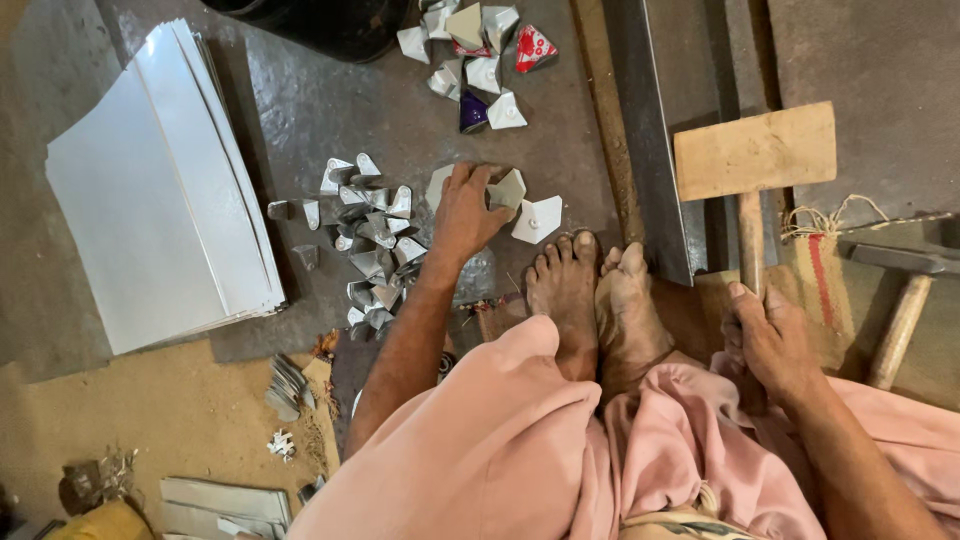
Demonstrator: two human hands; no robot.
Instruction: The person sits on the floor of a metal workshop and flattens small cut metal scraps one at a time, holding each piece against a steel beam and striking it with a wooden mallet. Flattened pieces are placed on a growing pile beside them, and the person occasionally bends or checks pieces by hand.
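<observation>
Folded silvery sheet-metal piece (508, 188), creased and shiny, lies near the middle of the dark, dull metal floor plate (310, 100); left hand (466, 212) presses down on it, fingers spread and curled; right hand (770, 340) clamped round the handle of a pale, blocky wooden mallet (755, 152); heap of small folded metal pieces (368, 235) just left.

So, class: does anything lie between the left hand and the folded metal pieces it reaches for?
No. The left hand already rests on a folded metal piece on the metal slab. The right hand grips the wooden mallet, apart from them.
</observation>
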